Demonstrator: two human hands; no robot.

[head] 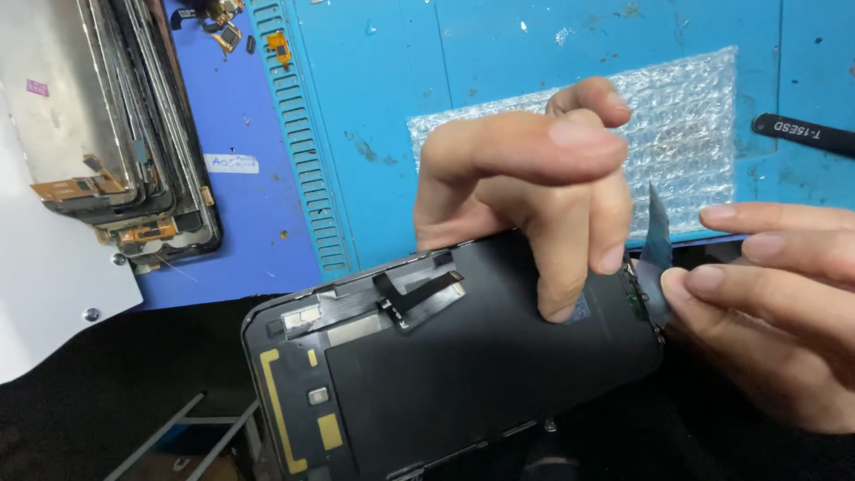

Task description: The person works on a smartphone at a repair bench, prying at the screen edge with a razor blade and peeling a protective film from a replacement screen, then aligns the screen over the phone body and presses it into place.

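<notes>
The left hand (525,187) grips the black rectangular phone screen panel (463,356) at its far edge, fingers curled down over its back, holding it tilted above the blue tabletop (374,107). At three o'clock the right hand (775,303) pinches a thin translucent film strip (657,240) at the panel's end, fingers narrow. A stack of spare screen panels (116,125) lies at ten o'clock, a bubble-wrap sheet (686,116) at one o'clock.
</notes>
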